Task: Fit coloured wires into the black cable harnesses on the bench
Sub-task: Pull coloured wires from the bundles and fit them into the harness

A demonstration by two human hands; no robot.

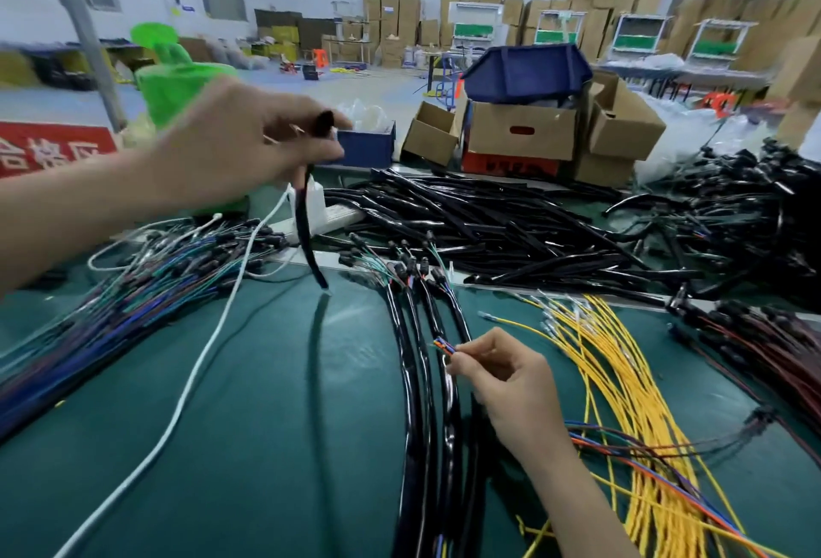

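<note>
Green bench (pixel 266 380), blue bin (pixel 526 68) atop cardboard box (pixel 522 135), contents hidden

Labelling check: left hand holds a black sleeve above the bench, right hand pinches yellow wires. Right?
No: the right hand pinches the tips of orange and blue wires, not yellow; the yellow wires lie on the bench to its right. The left hand does hold the black sleeve above the bench. The head view shows this.
</note>
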